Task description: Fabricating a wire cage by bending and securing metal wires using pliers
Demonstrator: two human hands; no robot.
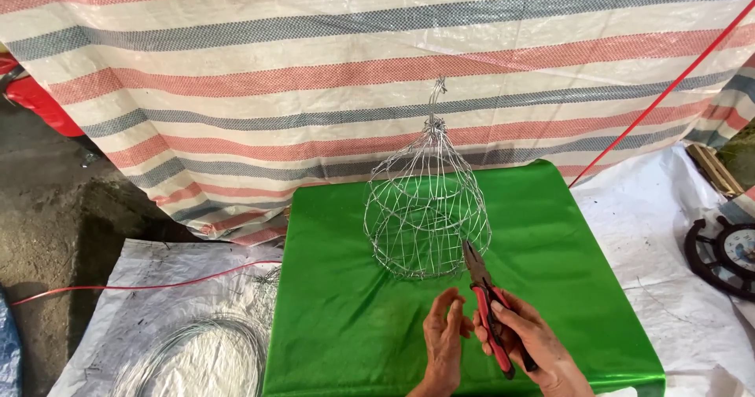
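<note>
Head view looks down on a green surface (354,318) where a dome-shaped wire cage (425,208) stands upright near the far middle, its wires gathered into a twisted knot at the top. Both hands come in from the bottom edge, close together and just short of the cage. The right hand (528,343) is curled around the red handles of a pair of pliers (489,306), fingers wrapped over them and thumb on top; the pliers point up and away from the person, with the dark nose reaching the lower right rim of the cage, where it looks to touch the wire. Whether the nose is pinched on a strand cannot be told. The left hand (443,340) is raised with the palm turned toward the pliers, fingers loosely bent and partly spread, holding nothing, its fingertips just beside the red handles. A coil of bare wire (197,358) lies on white sheeting at lower left, well apart from the hands, and a striped tarpaulin (314,67) hangs behind the surface.
</note>
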